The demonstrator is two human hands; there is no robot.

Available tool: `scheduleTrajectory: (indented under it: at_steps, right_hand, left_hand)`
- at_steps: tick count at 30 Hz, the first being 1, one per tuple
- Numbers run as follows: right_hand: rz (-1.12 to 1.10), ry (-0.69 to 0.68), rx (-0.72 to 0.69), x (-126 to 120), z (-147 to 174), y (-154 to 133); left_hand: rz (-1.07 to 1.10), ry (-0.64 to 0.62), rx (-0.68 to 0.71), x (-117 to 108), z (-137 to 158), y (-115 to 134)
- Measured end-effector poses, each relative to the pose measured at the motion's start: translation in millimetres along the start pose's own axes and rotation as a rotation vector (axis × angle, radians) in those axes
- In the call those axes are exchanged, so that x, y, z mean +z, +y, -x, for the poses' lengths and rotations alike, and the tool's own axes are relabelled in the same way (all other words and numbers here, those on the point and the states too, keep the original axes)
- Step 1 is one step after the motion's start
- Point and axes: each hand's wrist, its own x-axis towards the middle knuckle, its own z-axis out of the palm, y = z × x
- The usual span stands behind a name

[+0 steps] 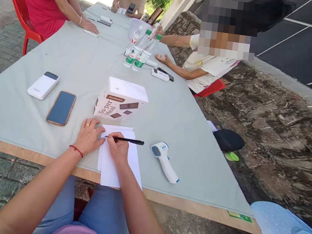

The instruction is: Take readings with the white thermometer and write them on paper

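My right hand is closed round a black pen, its tip down near the upper left of the white paper. A second sheet with small printed rows shows along the left side of that paper. Fingers spread, my left hand lies on the table with its fingertips at the paper's left edge. Just beyond the paper stands a white box lettered "Super Meal". To the right of my right hand lies a white and blue infrared thermometer.
A phone and a white power bank lie to the left. Several water bottles stand farther back, near another power bank and a plastic basin. Three people sit around the cloth-covered table. A blue hat is at lower right.
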Motion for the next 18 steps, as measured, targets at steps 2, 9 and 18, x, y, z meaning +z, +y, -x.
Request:
scheduleTrajectory:
  at_steps: [2,9,18]
  right_hand:
    - [-0.006,0.01,0.002,0.3,-0.1,0.3]
    - [-0.034,0.041,0.017,-0.7,-0.3,0.4]
    - [0.032,0.03,0.001,-0.6,-0.5,-0.3]
  left_hand:
    - [-0.003,-0.006,-0.003,-0.6,-0.1,0.3]
    - [0.001,-0.027,-0.013,-1.9,-0.7,0.7]
    - [0.028,-0.018,-0.017,-3.5,-0.7,2.4]
